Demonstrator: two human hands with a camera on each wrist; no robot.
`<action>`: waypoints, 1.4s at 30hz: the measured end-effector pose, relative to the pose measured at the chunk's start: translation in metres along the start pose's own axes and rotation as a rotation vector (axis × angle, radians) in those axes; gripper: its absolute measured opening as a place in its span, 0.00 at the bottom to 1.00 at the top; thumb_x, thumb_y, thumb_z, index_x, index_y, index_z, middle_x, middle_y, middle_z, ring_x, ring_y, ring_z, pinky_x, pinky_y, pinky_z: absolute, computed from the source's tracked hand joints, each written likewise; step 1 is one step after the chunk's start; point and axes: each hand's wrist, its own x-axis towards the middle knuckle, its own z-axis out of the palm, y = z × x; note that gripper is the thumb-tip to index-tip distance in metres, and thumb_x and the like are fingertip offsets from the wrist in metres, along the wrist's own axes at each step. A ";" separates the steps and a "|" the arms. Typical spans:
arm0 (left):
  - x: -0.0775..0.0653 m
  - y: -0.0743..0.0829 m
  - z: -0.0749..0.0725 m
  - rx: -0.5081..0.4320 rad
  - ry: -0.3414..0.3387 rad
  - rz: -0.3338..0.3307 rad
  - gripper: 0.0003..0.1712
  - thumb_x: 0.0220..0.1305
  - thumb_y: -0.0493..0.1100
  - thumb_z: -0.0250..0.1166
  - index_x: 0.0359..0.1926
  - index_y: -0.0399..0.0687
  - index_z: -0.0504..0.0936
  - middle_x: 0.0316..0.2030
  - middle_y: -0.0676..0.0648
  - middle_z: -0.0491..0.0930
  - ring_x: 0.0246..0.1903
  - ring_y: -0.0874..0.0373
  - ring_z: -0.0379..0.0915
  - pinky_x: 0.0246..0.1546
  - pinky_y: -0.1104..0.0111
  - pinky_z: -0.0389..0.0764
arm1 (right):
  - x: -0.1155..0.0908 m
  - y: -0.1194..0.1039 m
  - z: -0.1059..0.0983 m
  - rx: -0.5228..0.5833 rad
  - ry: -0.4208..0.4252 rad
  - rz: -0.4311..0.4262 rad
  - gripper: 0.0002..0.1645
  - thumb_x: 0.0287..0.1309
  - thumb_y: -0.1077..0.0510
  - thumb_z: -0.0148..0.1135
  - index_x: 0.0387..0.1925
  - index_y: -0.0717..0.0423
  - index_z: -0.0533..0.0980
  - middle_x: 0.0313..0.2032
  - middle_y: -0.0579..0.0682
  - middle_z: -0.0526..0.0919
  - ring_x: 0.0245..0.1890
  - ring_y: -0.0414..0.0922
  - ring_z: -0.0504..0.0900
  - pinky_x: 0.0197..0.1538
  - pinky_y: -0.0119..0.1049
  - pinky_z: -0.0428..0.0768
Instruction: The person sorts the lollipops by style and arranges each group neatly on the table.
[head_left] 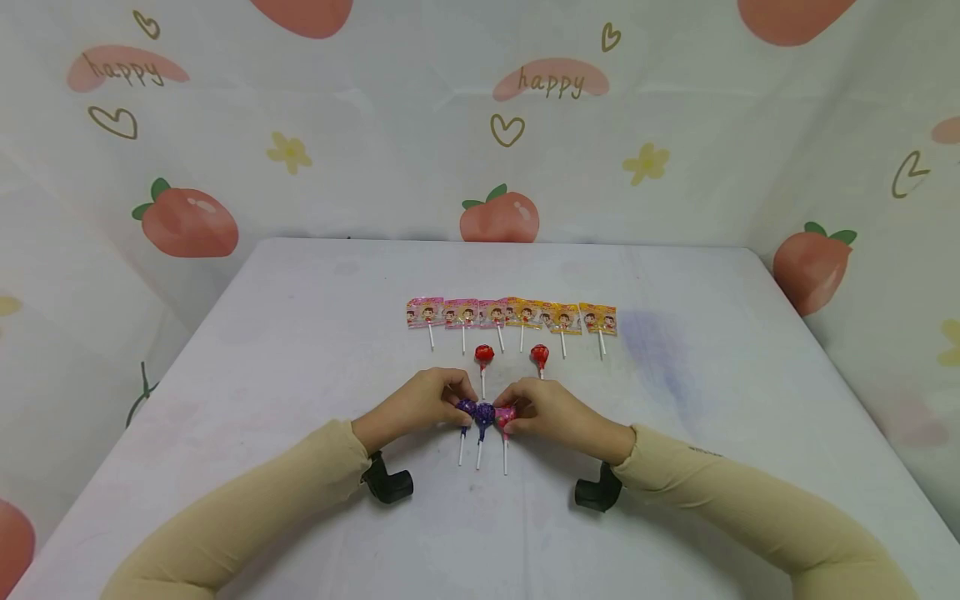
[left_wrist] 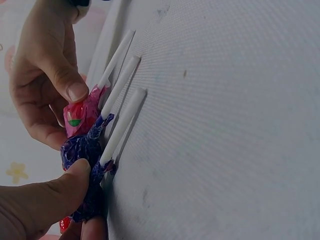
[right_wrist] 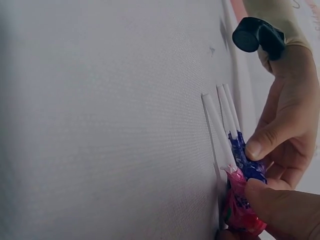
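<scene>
Three lollipops lie side by side on the white table, their sticks toward the person. My left hand (head_left: pixel 423 400) pinches the leftmost one, a purple-wrapped lollipop (head_left: pixel 467 407), between thumb and fingers. In the middle is a second purple lollipop (head_left: pixel 485 416), squeezed close between its neighbours. A pink-wrapped lollipop (left_wrist: pixel 85 112) with a strawberry print forms the right end, and my right hand (head_left: pixel 555 412) holds it by its head. In the right wrist view the right thumb (right_wrist: pixel 280 202) presses on the pink wrapper, partly covering it.
Just beyond the hands lie two red lollipops (head_left: pixel 484 356). Farther back runs a row of flat-packed lollipops, with pink packets (head_left: pixel 461 314) at left and yellow packets (head_left: pixel 562 317) at right. A patterned cloth (head_left: pixel 390 167) hangs behind the table (head_left: pixel 300 333).
</scene>
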 end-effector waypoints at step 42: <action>0.001 -0.001 -0.001 -0.009 -0.009 0.011 0.11 0.49 0.36 0.76 0.34 0.46 0.82 0.36 0.50 0.82 0.34 0.61 0.74 0.40 0.69 0.77 | 0.001 -0.001 -0.001 -0.005 0.004 0.028 0.18 0.49 0.62 0.73 0.44 0.60 0.81 0.38 0.48 0.85 0.38 0.39 0.82 0.44 0.33 0.80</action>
